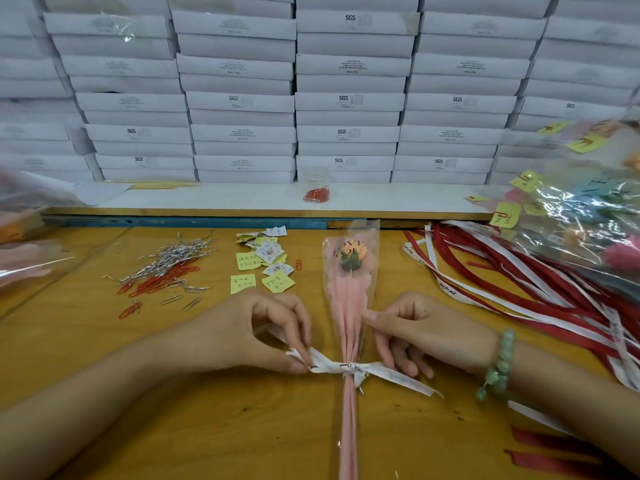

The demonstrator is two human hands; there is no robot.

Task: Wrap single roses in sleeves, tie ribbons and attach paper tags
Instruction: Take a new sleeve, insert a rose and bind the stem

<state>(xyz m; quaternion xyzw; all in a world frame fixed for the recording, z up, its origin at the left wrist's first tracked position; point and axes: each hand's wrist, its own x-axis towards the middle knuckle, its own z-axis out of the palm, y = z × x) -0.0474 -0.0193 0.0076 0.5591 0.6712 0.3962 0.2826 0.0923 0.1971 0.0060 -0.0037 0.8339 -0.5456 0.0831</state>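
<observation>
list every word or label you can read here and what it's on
"SGS": on several white boxes in the stack behind.
"OVE" over "YOU": on the clear sleeve round the rose; any letter before "OVE" is unclear.
Small print on other boxes: too small to read.
Script on the tied ribbon: blurred.
Handwriting on the yellow notes: illegible.

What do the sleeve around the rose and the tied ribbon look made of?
Clear cone-shaped sleeve: likely thin glossy plastic film, see-through with glare streaks. White printed ribbon: probably satin-like woven fabric, flat, faint sheen, creasing softly at the knot.
</observation>
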